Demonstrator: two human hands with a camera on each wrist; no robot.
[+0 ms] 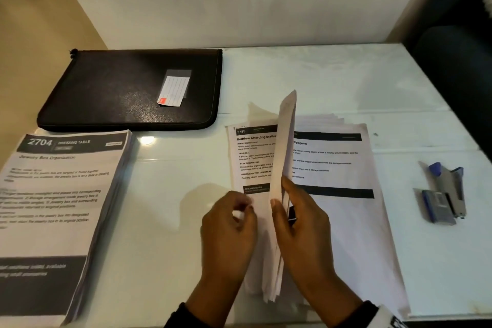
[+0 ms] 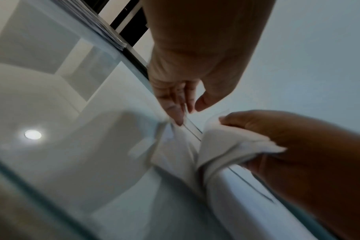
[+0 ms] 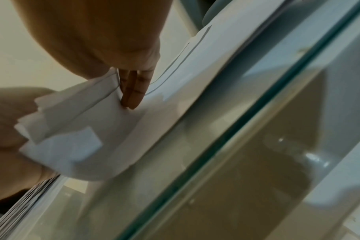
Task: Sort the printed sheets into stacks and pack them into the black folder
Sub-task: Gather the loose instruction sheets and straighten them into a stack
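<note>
A closed black zip folder (image 1: 127, 90) lies at the back left of the glass table (image 1: 173, 173). My right hand (image 1: 282, 194) grips a bundle of printed sheets (image 1: 286, 146), lifted on edge from the "Peppers" stack (image 1: 340, 168); the fanned bundle (image 3: 72, 126) sits beside its fingers (image 3: 134, 92). My left hand (image 1: 243, 210) lies just left of the bundle. Its fingertips (image 2: 179, 118) touch the "3785 Bedtime Charging Station" sheet (image 1: 253, 157), thumb slightly apart. A thick "2704 Dressing Table" stack (image 1: 61, 189) lies at the front left.
A grey and blue stapler (image 1: 447, 194) lies at the table's right edge. A white wall rises behind the table. A dark seat (image 1: 458, 66) stands past the right side. Bare glass shows between the left stack and my hands.
</note>
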